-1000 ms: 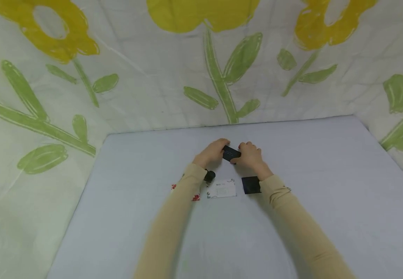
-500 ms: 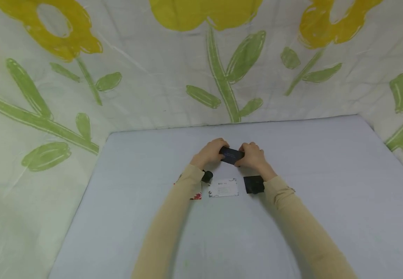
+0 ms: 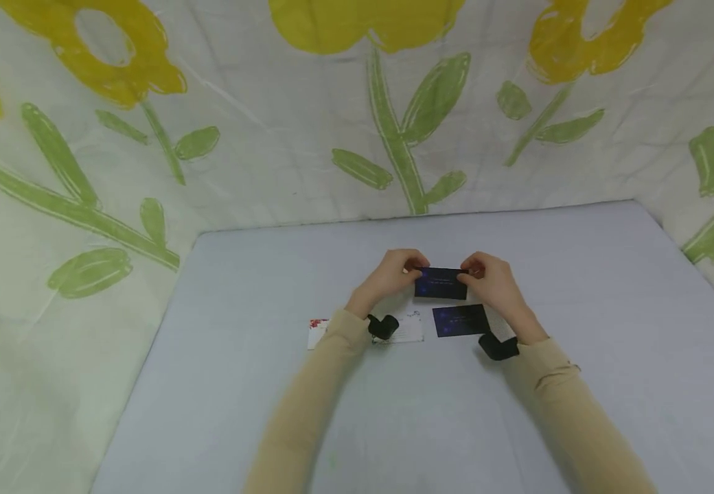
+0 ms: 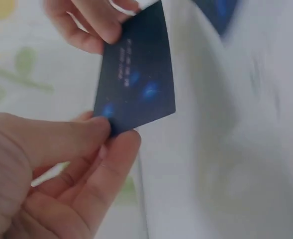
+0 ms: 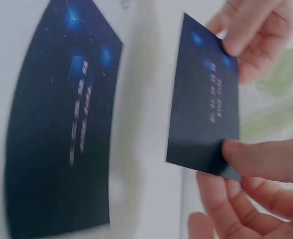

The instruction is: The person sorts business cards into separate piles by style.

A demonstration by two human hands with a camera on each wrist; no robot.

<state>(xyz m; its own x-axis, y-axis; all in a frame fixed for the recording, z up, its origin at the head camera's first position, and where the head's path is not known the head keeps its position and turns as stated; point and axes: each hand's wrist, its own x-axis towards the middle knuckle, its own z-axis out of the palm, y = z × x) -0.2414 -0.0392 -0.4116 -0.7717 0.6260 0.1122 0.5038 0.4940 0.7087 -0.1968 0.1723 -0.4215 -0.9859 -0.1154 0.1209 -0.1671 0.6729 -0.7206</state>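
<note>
A dark blue business card [image 3: 441,283] with glowing blue spots and small pale print is held up above the table by both hands. My left hand [image 3: 390,280] pinches its left end between thumb and fingers. At the opposite end my right hand [image 3: 496,287] pinches the card's upper corner. Just in front of it, a matching dark blue business card [image 5: 66,124] lies on the table. To the left lies a white card [image 3: 408,329] with a floral corner, partly hidden by the black wrist camera. Another white card [image 3: 316,333], with red flowers, is mostly covered by the left sleeve.
The pale table [image 3: 357,425] reaches back to a white curtain [image 3: 258,151] printed with yellow flowers and green leaves. Black wrist cameras stick out below the left wrist [image 3: 384,327] and the right wrist [image 3: 498,346].
Both hands have shifted right and toward the person with the held card, and more of its face shows. The right forearm has uncovered the dark card on the table.
</note>
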